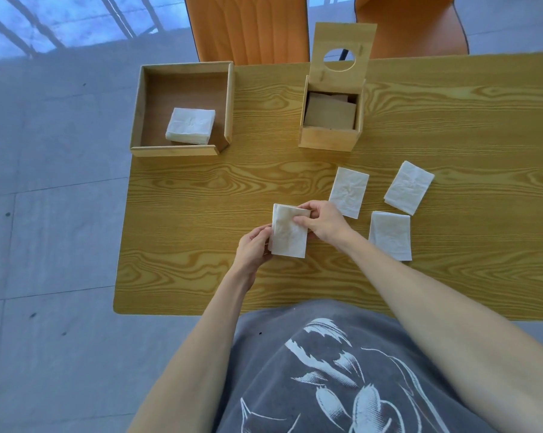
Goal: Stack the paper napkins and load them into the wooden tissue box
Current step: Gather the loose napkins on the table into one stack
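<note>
Both hands are pinched onto a small bunch of napkins (pixel 287 234) just above the table (pixel 201 195). The left hand (pixel 254 249) closes on the near-left edge, and the right hand (pixel 321 225) has its thumb on top and fingers wrapped around the far-right corner. Neither hand is loose; both are closed on the paper.

The step here looks like squaring up the bunch. I'd keep the pinch light, tap the edges level and not crush the folds, because this stuff creases if you squeeze. Keeping it low over the table seems safest, so a slipped sheet doesn't flutter off.

Count: three loose napkins to the right of the grip: one just beyond the right hand (pixel 349 196), one further right (pixel 409 187), one nearest the right wrist (pixel 390 235). There's a thick pile (pixel 190 125) in the open tray (pixel 139 104) well off to the far left. I can't tell how many sheets are in the held bunch.

One tissue box (pixel 326 137) sits straight ahead of the hands with its lid (pixel 342 79) flipped up; the inside looks brown with no white paper showing. Two orange chairs (pixel 248 26) are behind the table.
</note>
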Demonstrator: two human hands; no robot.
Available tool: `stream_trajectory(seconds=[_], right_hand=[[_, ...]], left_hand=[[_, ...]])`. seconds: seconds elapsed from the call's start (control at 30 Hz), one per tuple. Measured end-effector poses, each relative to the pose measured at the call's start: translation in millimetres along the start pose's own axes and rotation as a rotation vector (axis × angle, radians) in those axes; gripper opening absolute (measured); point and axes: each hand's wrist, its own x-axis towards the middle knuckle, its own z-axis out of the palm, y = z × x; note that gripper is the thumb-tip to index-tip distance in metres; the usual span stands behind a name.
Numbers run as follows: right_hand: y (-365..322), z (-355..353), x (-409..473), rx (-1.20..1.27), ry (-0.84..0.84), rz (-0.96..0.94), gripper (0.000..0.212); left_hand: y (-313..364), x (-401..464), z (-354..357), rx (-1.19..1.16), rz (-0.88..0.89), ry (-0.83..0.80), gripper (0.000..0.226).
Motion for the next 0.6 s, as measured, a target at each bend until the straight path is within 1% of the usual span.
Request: stream_trajectory(seconds=[0.07, 0.13, 0.2, 0.3, 0.43, 0.6], right_hand=[[1.6, 1.9, 0.4, -0.024, 0.043, -0.008, 0.022], [1.1, 2.8, -0.8, -0.076, 0.092, -0.044, 0.021], [-0.4, 3.1, -2.5, -0.143, 0.132, -0.082, 0.024], [-2.3, 0.7, -3.8, -0.231, 0.179, -0.107, 0.027], [-3.0, -8.2, -5.2, -0.278, 0.213, -0.133, 0.027], [-5.3, -31.6, -8.0, -0.341, 0.326, -0.147, 0.027]], left_hand=[[0.5, 0.4, 1.2, 0.011, 0.002, -0.005, 0.014], [-0.1, 2.3, 2.9, 0.026, 0.007, -0.011, 0.031], [-1.3, 4.1, 6.0, 0.048, 0.018, -0.014, 0.040], [-1.3, 6.1, 12.4, 0.073, 0.040, -0.002, 0.039], [1.5, 9.3, 18.3, 0.070, 0.061, -0.006, 0.039], [2.8, 12.4, 24.6, 0.073, 0.076, -0.023, 0.037]])
